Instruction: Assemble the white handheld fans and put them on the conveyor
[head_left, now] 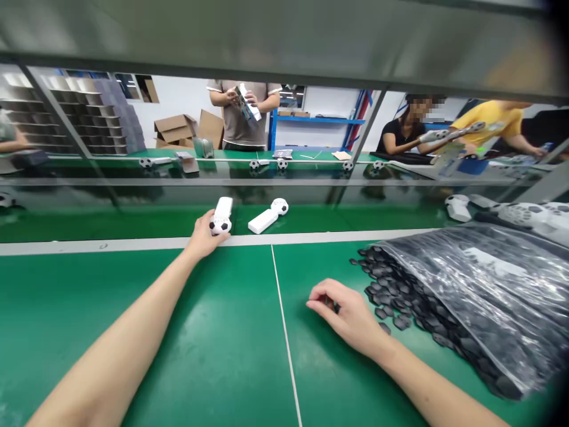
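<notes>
My left hand (205, 236) reaches over the white strip, its fingers and thumb around the ball end of a white device with a soccer-ball head (223, 214). To the right of it, a similar white device (265, 219) lies on the green belt, its ball end pointing away. My right hand (340, 309) is above the green table, fingers curled and thumb near the index fingertip. A dark spot shows inside the curl, but I cannot make out what it is. Beside that hand, small black pieces (402, 321) spill from a clear plastic bag (498, 284).
More white soccer-ball devices (457, 207) lie at the right on the belt. A grey shelf (284, 35) hangs overhead. Across the line, a person (244, 121) holds a box, and two people work at the right. Opened cartons (175, 129) stand at the back.
</notes>
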A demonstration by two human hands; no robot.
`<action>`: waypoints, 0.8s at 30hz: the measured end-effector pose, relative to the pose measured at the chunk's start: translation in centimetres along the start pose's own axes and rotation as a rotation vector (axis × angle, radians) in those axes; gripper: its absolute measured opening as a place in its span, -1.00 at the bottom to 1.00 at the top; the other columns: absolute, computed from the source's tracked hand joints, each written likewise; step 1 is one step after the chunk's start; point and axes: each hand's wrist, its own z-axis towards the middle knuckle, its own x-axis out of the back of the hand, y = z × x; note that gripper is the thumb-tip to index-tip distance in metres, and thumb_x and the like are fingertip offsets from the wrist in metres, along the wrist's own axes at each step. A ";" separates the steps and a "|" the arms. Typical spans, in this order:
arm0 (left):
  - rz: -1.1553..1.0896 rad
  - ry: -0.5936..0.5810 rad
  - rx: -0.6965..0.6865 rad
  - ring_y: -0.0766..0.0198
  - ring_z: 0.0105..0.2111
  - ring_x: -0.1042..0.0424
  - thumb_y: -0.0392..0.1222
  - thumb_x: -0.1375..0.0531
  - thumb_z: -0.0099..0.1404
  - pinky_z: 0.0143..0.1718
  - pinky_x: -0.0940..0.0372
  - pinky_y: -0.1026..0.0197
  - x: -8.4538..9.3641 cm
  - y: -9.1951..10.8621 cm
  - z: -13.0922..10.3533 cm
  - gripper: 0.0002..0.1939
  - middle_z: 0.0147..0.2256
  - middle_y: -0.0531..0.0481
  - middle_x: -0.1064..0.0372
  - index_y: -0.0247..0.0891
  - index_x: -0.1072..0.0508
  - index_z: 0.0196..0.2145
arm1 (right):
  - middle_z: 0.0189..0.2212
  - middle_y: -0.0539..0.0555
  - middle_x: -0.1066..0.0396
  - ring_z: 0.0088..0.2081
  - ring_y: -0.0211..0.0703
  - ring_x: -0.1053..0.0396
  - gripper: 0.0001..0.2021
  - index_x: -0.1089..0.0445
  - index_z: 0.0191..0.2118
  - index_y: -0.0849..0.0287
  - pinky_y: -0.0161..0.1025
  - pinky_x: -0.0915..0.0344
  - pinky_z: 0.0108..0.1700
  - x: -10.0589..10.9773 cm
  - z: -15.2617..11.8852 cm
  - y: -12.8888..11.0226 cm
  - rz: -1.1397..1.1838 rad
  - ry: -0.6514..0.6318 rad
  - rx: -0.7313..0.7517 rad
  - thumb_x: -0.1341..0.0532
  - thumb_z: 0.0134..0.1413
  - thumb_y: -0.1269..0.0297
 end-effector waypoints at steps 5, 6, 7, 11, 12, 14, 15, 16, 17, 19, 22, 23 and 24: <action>0.236 0.012 0.008 -0.21 0.19 0.20 0.05 -0.14 0.08 0.09 0.05 -0.11 -2.6 -1.4 -0.6 -0.11 0.19 -0.39 0.29 -0.30 0.19 0.24 | -0.49 -0.01 -0.32 -0.48 -0.24 -0.26 -0.92 -0.32 -0.43 0.12 -0.32 -0.23 -0.45 -0.3 0.0 0.1 0.001 -0.090 -0.060 -0.15 0.07 0.38; 0.256 0.035 -0.001 -0.22 0.18 0.17 0.06 -0.13 0.09 0.08 0.03 -0.12 -2.6 -1.1 -0.9 -0.15 0.18 -0.39 0.27 -0.30 0.14 0.23 | -0.49 -0.01 -0.32 -0.48 -0.25 -0.26 -0.92 -0.32 -0.43 0.12 -0.32 -0.23 -0.46 -0.3 0.0 0.1 0.002 -0.094 -0.067 -0.15 0.07 0.38; 0.277 0.068 -0.020 -0.22 0.15 0.11 0.06 -0.11 0.10 0.06 0.00 -0.12 -2.5 -0.8 -1.2 -0.20 0.16 -0.39 0.19 -0.31 0.06 0.21 | -0.50 -0.01 -0.32 -0.49 -0.25 -0.26 -0.92 -0.32 -0.43 0.12 -0.32 -0.23 -0.46 -0.3 0.0 0.1 0.003 -0.097 -0.073 -0.15 0.07 0.38; 0.261 0.035 -0.154 0.00 -0.10 -0.24 0.02 -0.04 0.16 -0.07 -0.17 -0.01 -2.2 0.3 -1.9 -0.58 -0.18 -0.22 -0.29 -0.31 -0.34 -0.12 | -0.49 -0.01 -0.33 -0.48 -0.25 -0.26 -0.92 -0.33 -0.43 0.12 -0.33 -0.22 -0.45 -0.2 0.0 0.2 0.004 -0.110 -0.068 -0.16 0.07 0.38; 0.239 -0.023 -0.188 0.04 -0.15 -0.27 0.03 -0.02 0.18 -0.09 -0.18 0.02 -2.3 0.4 -2.0 -0.62 -0.24 -0.17 -0.34 -0.29 -0.37 -0.19 | -0.49 -0.02 -0.34 -0.48 -0.25 -0.26 -0.92 -0.33 -0.43 0.12 -0.33 -0.22 -0.45 -0.1 0.0 0.2 0.001 -0.116 -0.061 -0.16 0.07 0.37; 0.225 -0.111 -0.222 0.06 -0.12 -0.26 0.07 0.00 0.18 -0.07 -0.17 0.04 -2.8 0.5 -2.1 -0.59 -0.20 -0.14 -0.37 -0.28 -0.38 -0.18 | -0.50 -0.02 -0.34 -0.48 -0.25 -0.27 -0.91 -0.33 -0.43 0.11 -0.33 -0.21 -0.44 0.0 -0.1 0.1 -0.006 -0.139 -0.037 -0.16 0.09 0.34; 0.243 -0.132 -0.221 0.04 -0.07 -0.24 0.11 0.00 0.18 -0.04 -0.15 0.04 -3.1 0.6 -2.1 -0.52 -0.13 -0.16 -0.34 -0.28 -0.35 -0.10 | -0.50 -0.02 -0.34 -0.47 -0.25 -0.27 -0.91 -0.33 -0.42 0.12 -0.33 -0.21 -0.43 0.1 -0.1 0.1 -0.009 -0.155 -0.021 -0.15 0.09 0.33; 0.274 -0.142 -0.208 0.01 -0.01 -0.19 0.15 0.00 0.16 0.00 -0.11 0.02 -3.4 0.6 -2.1 -0.42 -0.04 -0.19 -0.29 -0.30 -0.28 0.00 | -0.50 -0.02 -0.34 -0.47 -0.26 -0.28 -0.90 -0.33 -0.42 0.12 -0.33 -0.21 -0.42 0.2 -0.1 0.0 -0.014 -0.171 -0.003 -0.15 0.10 0.32; 0.310 -0.149 -0.185 -0.02 0.06 -0.13 0.20 0.00 0.14 0.03 -0.07 0.01 -3.6 0.6 -2.1 -0.31 0.05 -0.23 -0.20 -0.34 -0.18 0.09 | -0.50 -0.02 -0.34 -0.46 -0.26 -0.28 -0.90 -0.34 -0.42 0.13 -0.34 -0.22 -0.40 0.3 -0.2 -0.1 -0.019 -0.184 0.014 -0.15 0.10 0.31; 0.375 -0.176 -0.132 -0.07 0.15 0.02 0.29 0.01 0.09 0.09 0.03 -0.03 -4.0 0.5 -2.1 -0.13 0.16 -0.30 -0.01 -0.40 -0.02 0.18 | -0.50 -0.01 -0.35 -0.46 -0.26 -0.29 -0.89 -0.34 -0.42 0.14 -0.35 -0.22 -0.40 0.3 -0.2 -0.2 -0.032 -0.203 0.039 -0.14 0.11 0.30; 0.427 -0.223 -0.114 -0.06 0.19 0.09 0.34 0.04 0.08 0.15 0.14 -0.05 -4.0 0.5 -2.1 -0.10 0.19 -0.27 0.07 -0.40 -0.03 0.18 | -0.48 0.00 -0.36 -0.44 -0.26 -0.31 -0.88 -0.36 -0.40 0.16 -0.36 -0.23 -0.38 0.3 -0.3 -0.4 -0.055 -0.220 0.055 -0.14 0.12 0.29; 0.428 -0.224 -0.113 -0.04 0.18 0.05 0.32 0.05 0.10 0.14 0.12 -0.04 -3.9 0.5 -2.2 -0.14 0.18 -0.25 0.04 -0.38 -0.07 0.17 | -0.48 0.00 -0.37 -0.44 -0.26 -0.31 -0.87 -0.36 -0.40 0.16 -0.36 -0.23 -0.38 0.2 -0.3 -0.4 -0.062 -0.224 0.057 -0.14 0.11 0.28; 0.426 -0.202 -0.122 -0.02 0.17 0.01 0.30 0.05 0.12 0.14 0.09 -0.02 -3.8 0.7 -2.3 -0.19 0.17 -0.25 0.00 -0.37 -0.11 0.15 | -0.48 0.01 -0.38 -0.44 -0.26 -0.31 -0.87 -0.37 -0.40 0.17 -0.36 -0.23 -0.37 0.2 -0.3 -0.3 -0.070 -0.226 0.057 -0.14 0.11 0.28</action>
